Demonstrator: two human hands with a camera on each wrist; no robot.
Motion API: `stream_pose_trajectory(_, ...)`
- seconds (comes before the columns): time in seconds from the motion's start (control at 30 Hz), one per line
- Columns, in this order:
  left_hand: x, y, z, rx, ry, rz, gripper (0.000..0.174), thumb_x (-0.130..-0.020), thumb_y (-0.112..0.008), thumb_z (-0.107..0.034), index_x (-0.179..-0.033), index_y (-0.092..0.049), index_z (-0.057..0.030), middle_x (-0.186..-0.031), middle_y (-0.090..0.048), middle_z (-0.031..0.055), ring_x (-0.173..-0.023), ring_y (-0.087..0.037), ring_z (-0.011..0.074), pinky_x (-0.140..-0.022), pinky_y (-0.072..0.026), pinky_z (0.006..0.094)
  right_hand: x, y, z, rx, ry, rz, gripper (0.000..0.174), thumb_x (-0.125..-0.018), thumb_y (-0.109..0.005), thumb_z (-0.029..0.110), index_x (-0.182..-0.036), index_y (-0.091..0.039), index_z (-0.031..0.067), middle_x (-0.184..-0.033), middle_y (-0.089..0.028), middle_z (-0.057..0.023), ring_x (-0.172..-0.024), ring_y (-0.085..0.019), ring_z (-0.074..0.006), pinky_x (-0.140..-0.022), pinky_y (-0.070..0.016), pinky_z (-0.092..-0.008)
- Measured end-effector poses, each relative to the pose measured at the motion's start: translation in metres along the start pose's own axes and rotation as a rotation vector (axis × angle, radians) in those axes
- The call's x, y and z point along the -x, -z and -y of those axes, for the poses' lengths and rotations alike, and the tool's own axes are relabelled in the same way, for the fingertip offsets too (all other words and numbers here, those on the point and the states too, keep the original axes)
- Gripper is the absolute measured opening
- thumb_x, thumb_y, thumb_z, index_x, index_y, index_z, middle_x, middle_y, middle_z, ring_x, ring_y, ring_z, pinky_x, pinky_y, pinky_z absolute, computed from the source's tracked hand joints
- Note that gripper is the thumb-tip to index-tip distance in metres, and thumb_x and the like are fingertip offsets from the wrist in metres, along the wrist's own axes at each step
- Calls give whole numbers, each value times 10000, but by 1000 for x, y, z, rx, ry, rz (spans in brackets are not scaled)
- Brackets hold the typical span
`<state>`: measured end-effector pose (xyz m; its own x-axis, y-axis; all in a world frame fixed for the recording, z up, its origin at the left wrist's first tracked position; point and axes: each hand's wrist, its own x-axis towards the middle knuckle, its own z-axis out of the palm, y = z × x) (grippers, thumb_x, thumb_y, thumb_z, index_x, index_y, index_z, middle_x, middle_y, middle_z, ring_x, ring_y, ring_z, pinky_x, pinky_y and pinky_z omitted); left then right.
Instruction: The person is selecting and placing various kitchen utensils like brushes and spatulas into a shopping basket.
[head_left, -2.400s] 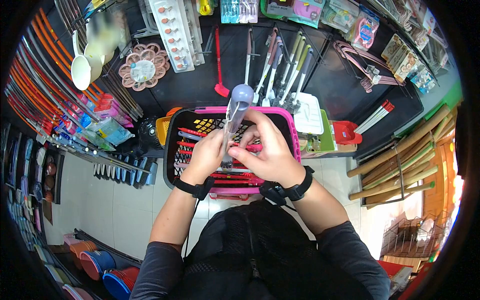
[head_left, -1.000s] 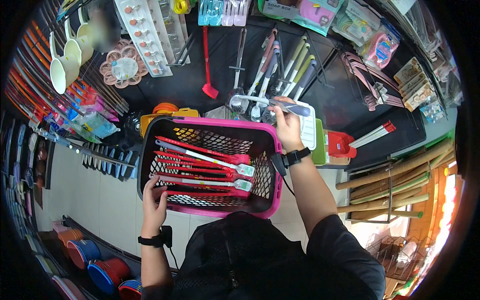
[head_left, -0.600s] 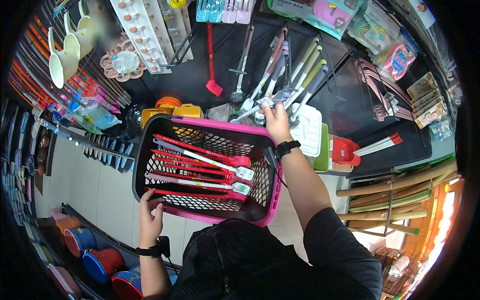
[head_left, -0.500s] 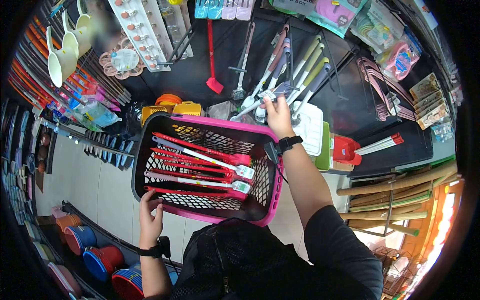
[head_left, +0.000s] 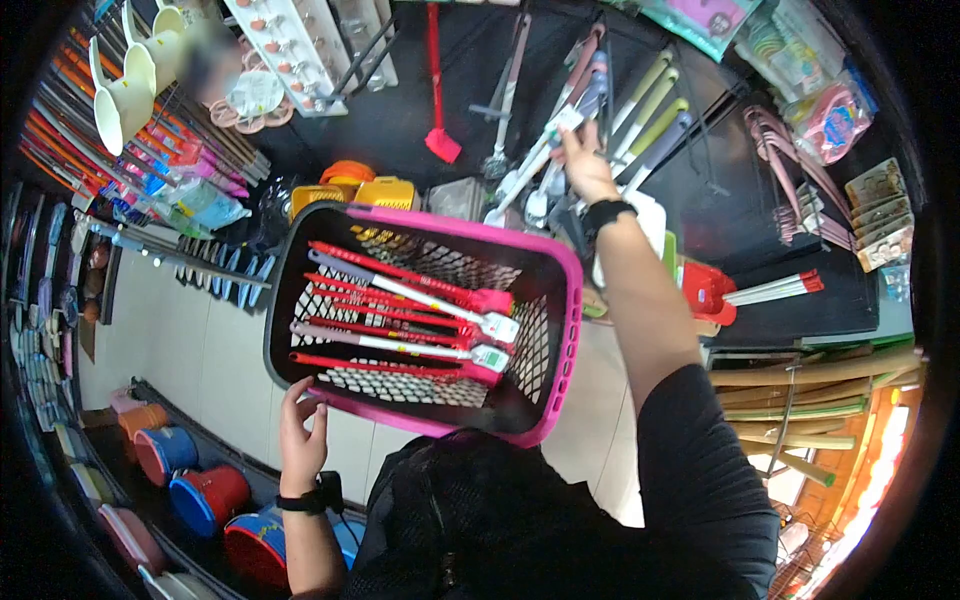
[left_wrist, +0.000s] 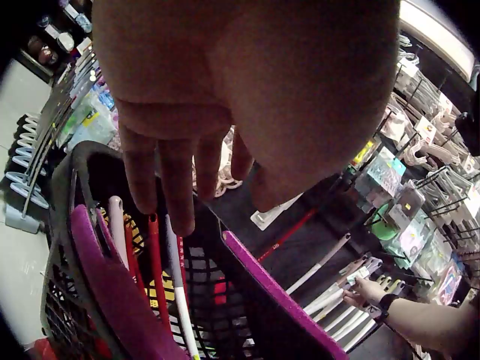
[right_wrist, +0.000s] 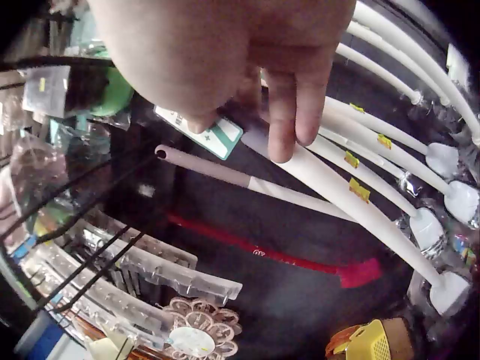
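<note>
My right hand (head_left: 588, 165) is raised at the wall rack and pinches a long-handled brush (right_wrist: 330, 184) by its lavender grip. The brush has a white shaft, and a white-and-green tag (right_wrist: 201, 133) shows beside the thumb. Similar white-shafted brushes (head_left: 640, 115) hang right beside it. My left hand (head_left: 300, 440) rests at the near left rim of a black basket (head_left: 572, 330) with a pink edge, fingers nearly straight in the left wrist view. Inside the basket lie several red brushes (head_left: 380, 362) and two white-shafted ones (head_left: 415, 293) with tagged heads.
A red brush (head_left: 438, 100) and a pink-gripped one (head_left: 508, 95) hang left of the right hand, among protruding black hooks. Yellow baskets (head_left: 385, 193) and a red dustpan (head_left: 705, 290) stand beyond the basket. Buckets (head_left: 210, 497) line the lower left.
Both hands were on a lavender-ended brush above the basket. The left hand has let go and dropped to the rim, while the right has carried the brush forward and up among the hanging ones.
</note>
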<state>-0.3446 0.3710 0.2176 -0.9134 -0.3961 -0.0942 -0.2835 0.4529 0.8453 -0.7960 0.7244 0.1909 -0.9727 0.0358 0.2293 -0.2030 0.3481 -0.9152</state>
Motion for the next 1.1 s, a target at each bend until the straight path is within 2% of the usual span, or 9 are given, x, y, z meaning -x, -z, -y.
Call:
stream_pose_trajectory(0.07, 4, 0, 8, -1, 3, 2, 437, -907, -573, 16, -1322, -440, -18, -1284, -561, 131, -1002, -638, 196, -872, -500, 324, -8, -2, 6, -16, -7, -3, 310, -931, -622, 265, -1012, -485, -1, -787, -629, -120, -594, -655, -166, -501, -485, -313)
stream_pose_trajectory(0.23, 3, 1, 6, -37, -10, 21, 429, -902, -575, 14, -1311, -448, -22, -1265, -577, 129, -1004, -642, 208, -873, -504, 331, -17, 0, -3, 70, -55, 40, 447, -948, -571, 377, -1092, -541, -45, -842, -666, -170, -689, -690, -211, -613, -522, -346)
stream_pose_trajectory(0.4, -7, 7, 9, -20, -62, 50, 405, -895, -592, 10, -1281, -475, -22, -1220, -595, 115, -984, -641, 192, -854, -506, 325, 34, 13, -6, 92, -101, 6, 686, -832, -738, 387, -1262, -479, -81, -1088, -648, -201, -777, -684, -209, -691, -532, -328)
stream_pose_trajectory(0.5, -20, 11, 23, -20, -138, 88, 399, -892, -595, 15, -1274, -483, -22, -1192, -600, 112, -973, -641, 194, -848, -506, 320, 90, 32, 0, 176, -105, -10, 595, -844, -740, 314, -1248, -493, -46, -1125, -630, -181, -813, -648, -171, -704, -531, -295)
stream_pose_trajectory(0.57, -32, 14, 21, 8, -189, 102, 365, -890, -602, 2, -1243, -510, -16, -1158, -603, 119, -954, -641, 205, -831, -507, 319, 142, 43, 13, -66, -199, -55, 479, -870, -718, 229, -1222, -510, -20, -1115, -622, -142, -863, -647, -174, -713, -530, -285)
stream_pose_trajectory(0.7, -64, 18, 21, -92, -102, 243, 317, -876, -635, -56, -1177, -554, 5, -1099, -606, 155, -940, -639, 241, -804, -511, 323, 250, 80, 10, -80, -242, -220, 380, -907, -664, 159, -1217, -506, 5, -1085, -610, -92, -852, -655, -173, -671, -522, -267)
stream_pose_trajectory(0.83, -111, 6, 44, -308, -335, 336, 337, -855, -672, -126, -1144, -573, 17, -1091, -631, 206, -997, -620, 347, -855, -501, 394, 343, 123, 5, 17, -488, -288, 343, -922, -627, 145, -1227, -508, 42, -1109, -605, -72, -777, -662, -154, -614, -495, -249)
stream_pose_trajectory(1.0, -180, -18, 62, -535, -328, 657, 324, -861, -631, -187, -1104, -620, 27, -1088, -638, 247, -1058, -601, 385, -910, -479, 430, 411, 151, 28, 136, -640, -417, 335, -929, -605, 149, -1240, -510, 68, -1158, -594, -63, -785, -650, -142, -642, -494, -255)
stream_pose_trajectory(1.1, -205, -31, 62, -793, -115, 828, 465, -855, -638, -355, -1126, -626, 23, -1137, -623, 275, -1118, -581, 387, -948, -461, 436, 436, 155, 39, 127, -657, -488, 324, -932, -595, 138, -1237, -508, 71, -1153, -596, -51, -780, -645, -141, -645, -485, -259)
